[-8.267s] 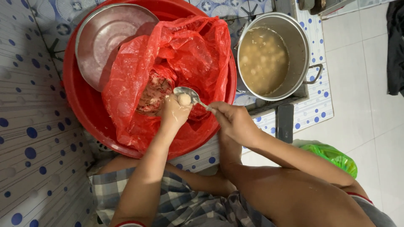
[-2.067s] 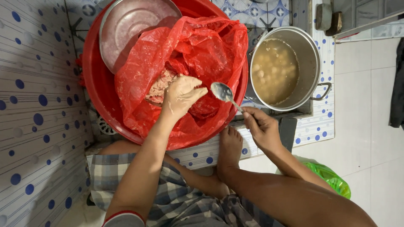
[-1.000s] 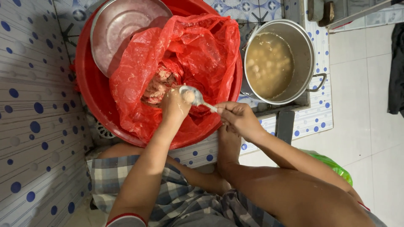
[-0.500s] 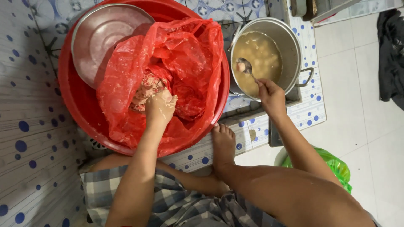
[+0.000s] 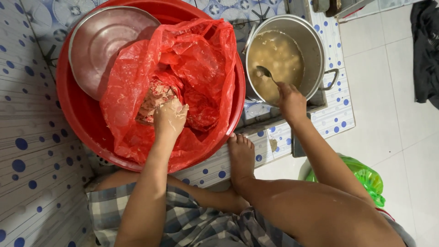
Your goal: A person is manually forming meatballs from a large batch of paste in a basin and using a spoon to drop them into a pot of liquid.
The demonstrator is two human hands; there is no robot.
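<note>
Here the left hand (image 5: 170, 116) was pressed down into the minced meat (image 5: 153, 98), its fingers curled closed into the pinkish mass and smeared with it. The meat lay inside a red plastic bag (image 5: 192, 59) whose crumpled sides stood open around the hand. The right hand (image 5: 291, 101) was closed around the handle of a metal spoon (image 5: 265, 73), holding it over the near rim of a steel pot (image 5: 315, 55); the bowl of the spoon sat at the surface of the cloudy, pale brown broth (image 5: 276, 52), which had light lumps floating in it.

The bag rested in a wide red basin (image 5: 77, 114), and a shallow metal bowl (image 5: 103, 43) lay in the far left part of that basin, partly tucked under the bag's edge. Basin and pot stood just beside each other on a tiled ledge (image 5: 329, 119) with blue dots. The person's bare foot (image 5: 241, 155) was planted on the ledge, toes touching the basin's rim, between the two arms. A checked cloth (image 5: 183, 219) covered the lap below. A green plastic bag (image 5: 366, 178) lay on the pale floor tiles behind the right forearm, and a dark cloth (image 5: 425, 50) lay at the far right edge.
</note>
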